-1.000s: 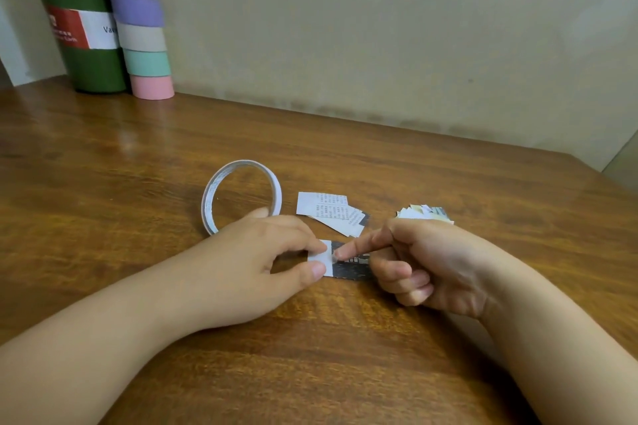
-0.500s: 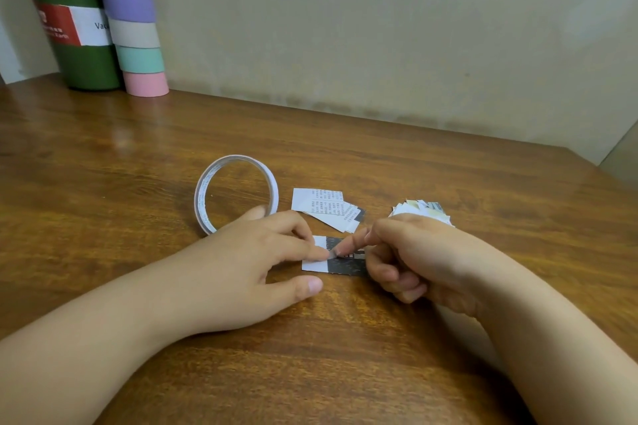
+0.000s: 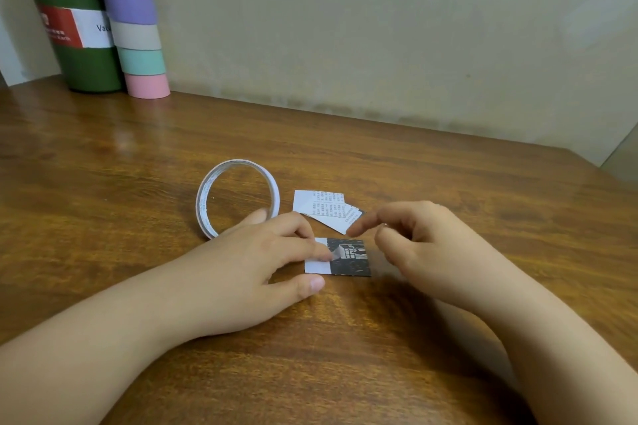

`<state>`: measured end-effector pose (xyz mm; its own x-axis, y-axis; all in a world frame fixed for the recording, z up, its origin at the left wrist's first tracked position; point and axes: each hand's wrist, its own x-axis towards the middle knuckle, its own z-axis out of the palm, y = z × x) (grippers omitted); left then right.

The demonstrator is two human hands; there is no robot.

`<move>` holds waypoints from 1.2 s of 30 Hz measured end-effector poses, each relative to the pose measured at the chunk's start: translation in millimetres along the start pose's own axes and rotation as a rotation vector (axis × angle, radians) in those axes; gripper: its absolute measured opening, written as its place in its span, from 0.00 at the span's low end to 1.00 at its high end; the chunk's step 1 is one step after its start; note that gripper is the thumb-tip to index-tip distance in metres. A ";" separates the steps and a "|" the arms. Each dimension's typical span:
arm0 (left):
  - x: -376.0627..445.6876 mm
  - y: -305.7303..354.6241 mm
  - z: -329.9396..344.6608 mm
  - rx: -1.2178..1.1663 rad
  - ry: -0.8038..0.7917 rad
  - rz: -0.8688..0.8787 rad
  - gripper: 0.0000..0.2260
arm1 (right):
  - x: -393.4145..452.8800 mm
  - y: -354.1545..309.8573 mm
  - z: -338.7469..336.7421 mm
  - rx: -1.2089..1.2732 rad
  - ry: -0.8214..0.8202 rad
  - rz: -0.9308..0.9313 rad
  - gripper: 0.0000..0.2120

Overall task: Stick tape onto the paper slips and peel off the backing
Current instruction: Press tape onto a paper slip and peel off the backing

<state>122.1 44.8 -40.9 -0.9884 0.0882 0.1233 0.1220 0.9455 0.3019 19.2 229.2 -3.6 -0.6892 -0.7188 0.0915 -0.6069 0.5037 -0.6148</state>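
Pinning the paper slip (image 3: 348, 258) flat on the table (image 3: 138, 203) is done by the left hand (image 3: 255, 262), its straight fingers pressed on the white left end, thumb just beside the near edge. The right hand (image 3: 411, 238) hovers just right of the slip, fingers loosely curled, nothing clearly held. Backing is best lifted from a corner, low and slowly, with the slip kept pressed down. Slip: small rectangle, dark print, a pale lifted flap near the fingertip. Tape roll (image 3: 238, 198) and spare slips (image 3: 324, 209) lie just beyond.
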 end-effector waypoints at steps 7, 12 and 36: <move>0.5 2.1 -2.1 0.008 -0.026 -0.015 0.25 | -1.9 1.5 7.7 -0.074 -0.084 -0.026 0.16; -0.4 1.3 -2.3 0.007 -0.032 -0.017 0.28 | -1.2 2.5 9.6 -0.142 -0.108 0.000 0.15; -7.8 -3.1 -16.5 -0.173 -0.108 -0.121 0.13 | 4.8 23.6 -5.4 0.315 -0.050 0.194 0.15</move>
<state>130.8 36.0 -27.2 -0.9996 0.0193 -0.0224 0.0066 0.8844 0.4667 -0.5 240.2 -13.4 -0.7546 -0.6508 -0.0839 -0.3101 0.4663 -0.8285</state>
